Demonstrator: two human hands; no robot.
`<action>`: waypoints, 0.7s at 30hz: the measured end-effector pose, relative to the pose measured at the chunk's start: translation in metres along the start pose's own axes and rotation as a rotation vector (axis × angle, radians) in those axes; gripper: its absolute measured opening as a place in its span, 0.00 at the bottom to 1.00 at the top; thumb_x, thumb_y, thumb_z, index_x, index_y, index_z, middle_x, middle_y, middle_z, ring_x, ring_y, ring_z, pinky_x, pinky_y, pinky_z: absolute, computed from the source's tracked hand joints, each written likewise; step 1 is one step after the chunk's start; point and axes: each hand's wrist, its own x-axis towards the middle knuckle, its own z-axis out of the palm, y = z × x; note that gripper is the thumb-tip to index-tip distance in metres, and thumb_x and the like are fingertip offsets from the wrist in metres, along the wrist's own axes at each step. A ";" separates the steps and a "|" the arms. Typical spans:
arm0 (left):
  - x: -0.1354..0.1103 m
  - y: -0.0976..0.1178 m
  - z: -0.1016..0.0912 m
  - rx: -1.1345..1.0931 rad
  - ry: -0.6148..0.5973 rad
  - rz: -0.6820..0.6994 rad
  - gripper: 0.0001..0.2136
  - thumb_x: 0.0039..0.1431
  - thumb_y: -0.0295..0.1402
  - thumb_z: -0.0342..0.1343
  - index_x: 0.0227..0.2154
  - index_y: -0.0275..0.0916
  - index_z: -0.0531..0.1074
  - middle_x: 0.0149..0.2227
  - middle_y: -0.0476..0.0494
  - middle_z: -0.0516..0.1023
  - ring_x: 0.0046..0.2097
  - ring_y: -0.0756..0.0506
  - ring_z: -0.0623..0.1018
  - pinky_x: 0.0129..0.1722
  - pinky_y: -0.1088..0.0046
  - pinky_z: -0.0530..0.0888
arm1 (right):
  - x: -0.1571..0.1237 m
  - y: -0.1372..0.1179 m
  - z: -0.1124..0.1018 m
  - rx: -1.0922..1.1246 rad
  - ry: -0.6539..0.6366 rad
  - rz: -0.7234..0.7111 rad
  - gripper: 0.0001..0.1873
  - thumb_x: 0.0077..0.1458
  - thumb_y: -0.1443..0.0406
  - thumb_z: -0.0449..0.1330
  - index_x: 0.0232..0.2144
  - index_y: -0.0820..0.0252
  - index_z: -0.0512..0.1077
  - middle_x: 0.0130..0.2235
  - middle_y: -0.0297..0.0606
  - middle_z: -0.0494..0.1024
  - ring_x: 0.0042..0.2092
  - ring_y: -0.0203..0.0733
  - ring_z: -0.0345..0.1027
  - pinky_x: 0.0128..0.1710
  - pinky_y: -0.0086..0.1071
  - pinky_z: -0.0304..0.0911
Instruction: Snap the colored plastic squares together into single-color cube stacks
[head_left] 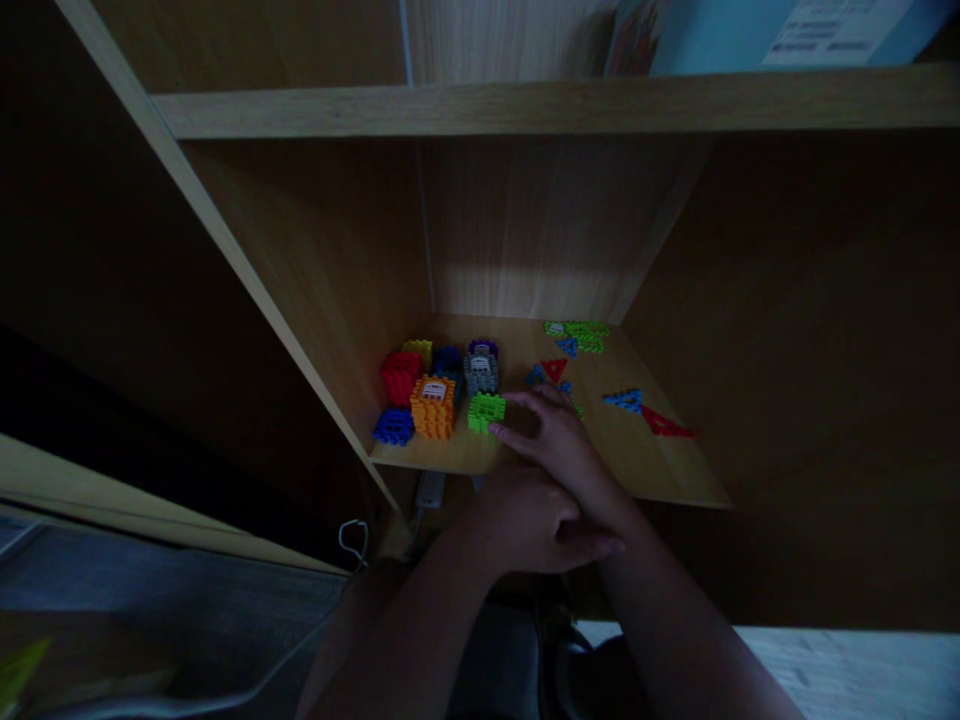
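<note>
My right hand [551,430] reaches onto the shelf board, thumb and index finger at the right edge of a small stack of green interlocking plastic building tiles [487,408]. My left hand [525,520] is nearer to me, crossed against my right wrist. Its fingers are curled and partly hidden, so what they hold, if anything, does not show. Left of the green stack stand orange tiles [433,408], red tiles [401,377] and blue tiles [394,426]. Grey tiles [481,374] are just behind the green ones, with purple tiles [483,348] at their back.
Loose red triangle pieces [554,370], blue triangle pieces [624,400] and green pieces [577,330] lie toward the right and back. A long red triangle [666,424] is near the right side. Above runs another shelf [525,108] bearing a light-blue box [712,40]. A cable [352,540] hangs below.
</note>
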 end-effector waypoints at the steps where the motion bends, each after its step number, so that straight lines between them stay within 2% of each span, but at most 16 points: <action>1: 0.000 0.000 0.000 -0.005 0.000 -0.007 0.29 0.65 0.56 0.62 0.16 0.39 0.75 0.16 0.45 0.72 0.21 0.48 0.70 0.26 0.65 0.53 | 0.000 0.000 0.000 -0.003 -0.005 -0.001 0.19 0.61 0.53 0.71 0.53 0.50 0.80 0.49 0.44 0.79 0.55 0.57 0.74 0.59 0.53 0.69; 13: 0.000 0.001 -0.001 -0.019 -0.053 -0.046 0.29 0.66 0.57 0.61 0.17 0.39 0.76 0.17 0.44 0.73 0.22 0.48 0.69 0.28 0.66 0.54 | -0.001 -0.005 -0.003 0.011 0.023 -0.019 0.22 0.62 0.52 0.70 0.54 0.52 0.79 0.50 0.46 0.79 0.55 0.58 0.74 0.58 0.52 0.69; 17: -0.001 0.002 -0.002 -0.020 -0.094 -0.085 0.31 0.68 0.60 0.56 0.20 0.40 0.75 0.20 0.44 0.76 0.24 0.48 0.72 0.28 0.66 0.53 | -0.002 0.002 -0.021 -0.029 0.127 0.011 0.19 0.68 0.51 0.63 0.54 0.53 0.79 0.50 0.47 0.80 0.54 0.58 0.74 0.57 0.52 0.69; 21: 0.000 0.004 -0.004 -0.006 -0.091 -0.086 0.31 0.69 0.60 0.55 0.19 0.39 0.73 0.20 0.45 0.76 0.24 0.48 0.72 0.28 0.66 0.51 | -0.005 0.028 -0.048 -0.229 0.244 0.066 0.17 0.71 0.54 0.58 0.50 0.55 0.81 0.48 0.50 0.80 0.52 0.60 0.73 0.57 0.54 0.67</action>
